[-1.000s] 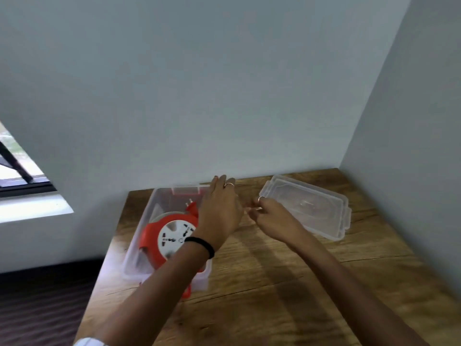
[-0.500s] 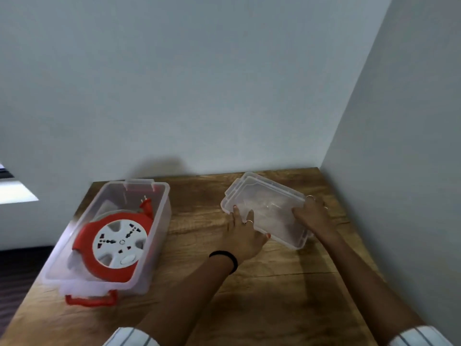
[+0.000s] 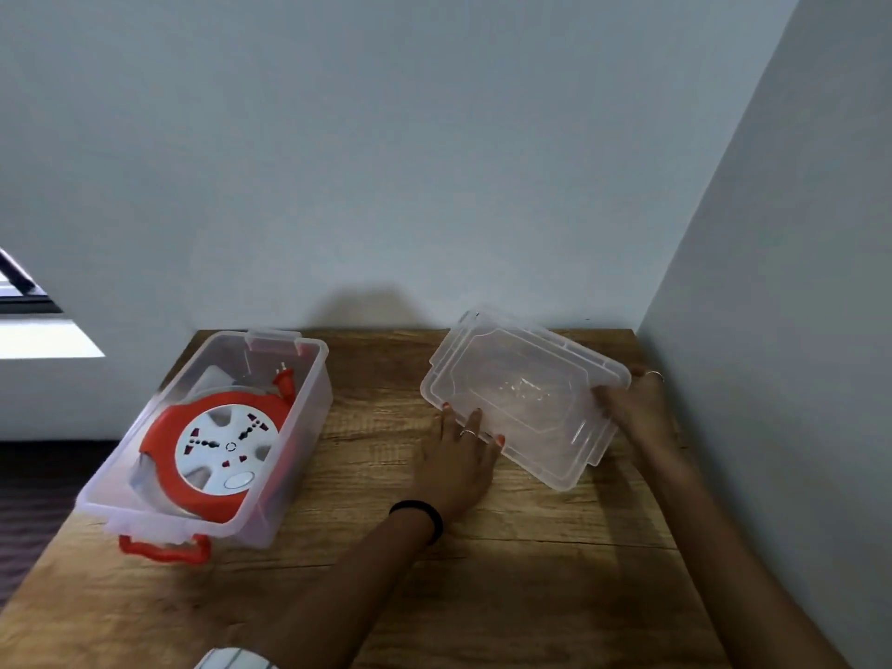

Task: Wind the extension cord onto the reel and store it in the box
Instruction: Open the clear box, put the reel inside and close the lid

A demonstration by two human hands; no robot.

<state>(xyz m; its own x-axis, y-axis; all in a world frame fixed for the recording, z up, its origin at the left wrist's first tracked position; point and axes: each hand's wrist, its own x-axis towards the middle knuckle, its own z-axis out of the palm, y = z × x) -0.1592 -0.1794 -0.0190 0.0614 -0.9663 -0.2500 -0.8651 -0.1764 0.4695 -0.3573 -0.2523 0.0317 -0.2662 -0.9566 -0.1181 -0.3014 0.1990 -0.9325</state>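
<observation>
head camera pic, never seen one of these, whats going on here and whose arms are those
The picture comes from a camera worn on a person's head, looking forward and down, so the two bare arms belong to the wearer. No machine is involved.

On the brown wooden table stands an open clear plastic box at the left. Inside it lies a round red and white extension cord reel, its red plug near the box's far end.

At the right, both hands grip the clear plastic lid, which looks tilted off the table. The left hand, with a black band at the wrist, holds the near edge; the right hand holds the side by the grey wall.
</observation>
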